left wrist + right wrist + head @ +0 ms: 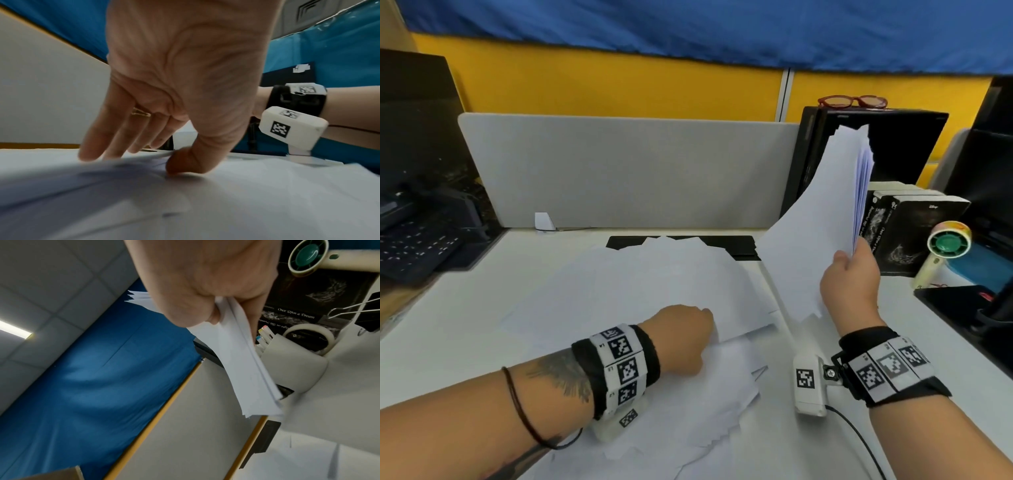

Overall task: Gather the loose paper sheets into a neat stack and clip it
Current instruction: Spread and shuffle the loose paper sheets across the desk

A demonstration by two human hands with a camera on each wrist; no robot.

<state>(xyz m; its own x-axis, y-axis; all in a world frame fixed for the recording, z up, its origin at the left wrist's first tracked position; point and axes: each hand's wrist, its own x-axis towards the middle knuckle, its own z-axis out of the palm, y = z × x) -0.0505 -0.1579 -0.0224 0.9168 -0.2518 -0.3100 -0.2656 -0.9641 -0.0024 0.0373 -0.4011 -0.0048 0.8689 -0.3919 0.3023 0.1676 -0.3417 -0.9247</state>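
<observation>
Loose white sheets (647, 284) lie fanned across the desk in front of me; the left wrist view shows them (246, 194) from close up. My left hand (707, 320) rests on them and pinches the raised edge of one sheet between the thumb and the fingers (102, 152). My right hand (849, 253) holds an uneven bundle of sheets (835, 205) upright above the desk's right side, gripping its lower edge (242, 363). A black binder clip (368, 318) lies on the desk at the far right, apart from both hands.
A grey partition (626, 171) closes off the back of the desk. A flat black item (739, 245) lies behind the sheets. On the right stand books (914, 233), a hand fan (947, 243), a pen cup (292, 363) and a tape roll (308, 337). A dark keyboard (414, 250) sits at the left.
</observation>
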